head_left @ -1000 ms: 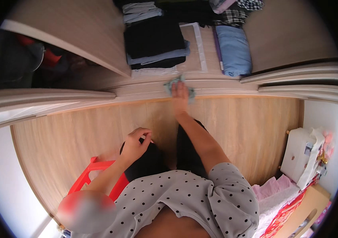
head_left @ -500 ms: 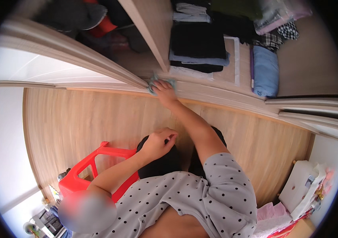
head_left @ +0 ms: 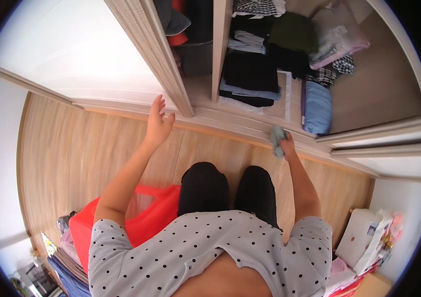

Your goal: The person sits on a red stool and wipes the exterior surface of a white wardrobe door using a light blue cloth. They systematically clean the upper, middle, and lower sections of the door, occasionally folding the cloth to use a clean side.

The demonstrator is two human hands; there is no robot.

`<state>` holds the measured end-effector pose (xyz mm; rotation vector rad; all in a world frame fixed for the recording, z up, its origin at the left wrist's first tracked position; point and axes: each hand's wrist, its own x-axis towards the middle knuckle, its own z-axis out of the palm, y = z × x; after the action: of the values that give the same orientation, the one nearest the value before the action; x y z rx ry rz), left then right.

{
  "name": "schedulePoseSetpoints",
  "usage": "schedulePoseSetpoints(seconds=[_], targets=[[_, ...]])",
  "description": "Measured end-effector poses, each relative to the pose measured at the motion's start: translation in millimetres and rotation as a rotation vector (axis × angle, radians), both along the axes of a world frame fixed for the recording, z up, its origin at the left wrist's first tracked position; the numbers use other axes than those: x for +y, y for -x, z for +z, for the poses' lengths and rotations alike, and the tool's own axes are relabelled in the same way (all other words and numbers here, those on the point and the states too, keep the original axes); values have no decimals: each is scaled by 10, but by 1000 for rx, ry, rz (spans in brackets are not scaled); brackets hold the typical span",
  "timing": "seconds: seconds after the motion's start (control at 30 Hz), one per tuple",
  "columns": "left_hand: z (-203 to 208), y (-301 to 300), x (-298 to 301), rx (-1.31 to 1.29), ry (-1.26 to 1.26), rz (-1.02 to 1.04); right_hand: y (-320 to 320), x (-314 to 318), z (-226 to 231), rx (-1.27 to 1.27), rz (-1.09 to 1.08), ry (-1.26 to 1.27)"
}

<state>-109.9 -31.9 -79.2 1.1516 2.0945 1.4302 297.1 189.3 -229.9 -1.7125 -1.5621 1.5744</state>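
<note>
The right hand (head_left: 287,144) has its grip closed around a crumpled grey-green cloth (head_left: 278,140); the cloth sits just in front of the wardrobe (head_left: 381,89), at its bottom rail (head_left: 240,118), right of the person's middle; whether cloth and rail touch, I cannot tell; the left hand (head_left: 159,126) reaches forward with its grip loose, fingers spread and thumb apart; its fingertips overlap the white door panel (head_left: 82,49) near the wood-grain door frame (head_left: 147,44), though contact there cannot be made out.

Inside the wardrobe, ahead of the right hand, lie a stack of dark folded clothes (head_left: 251,69), a light-blue folded bundle (head_left: 318,109) close to the rail, a dark green garment (head_left: 293,32) and a clear package with a pink edge (head_left: 338,42); below, 2 knees in black trousers (head_left: 204,190) show above the wooden floor (head_left: 92,148); a red plastic stool (head_left: 156,222) stands under the left forearm; a white box (head_left: 360,240) is at the far right.
</note>
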Motion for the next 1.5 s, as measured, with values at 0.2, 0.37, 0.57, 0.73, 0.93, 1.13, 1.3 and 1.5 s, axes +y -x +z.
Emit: schedulePoseSetpoints(seconds=[0.2,0.37,0.57,0.73,0.93,1.13,1.3,1.5], targets=[[-107,202,298,-6,-38,21,520,-472,1329,1023,-101,586],[105,-9,314,-25,-58,-11,726,-741,1947,1170,19,637],[29,-245,377,-160,-121,-170,868,-892,2483,1109,-15,568],[-69,-619,559,-272,-140,-318,777,-986,2739,976,63,334],[107,-901,586,-500,-12,-655,915,-988,2736,433,263,-470],[449,-858,381,-254,-196,-577,854,-1012,2887,417,253,-613],[1041,-59,136,115,-650,-11,866,-852,2999,610,279,-496],[1556,-202,-42,-182,-678,-128,1148,-991,3216,778,221,-28]])
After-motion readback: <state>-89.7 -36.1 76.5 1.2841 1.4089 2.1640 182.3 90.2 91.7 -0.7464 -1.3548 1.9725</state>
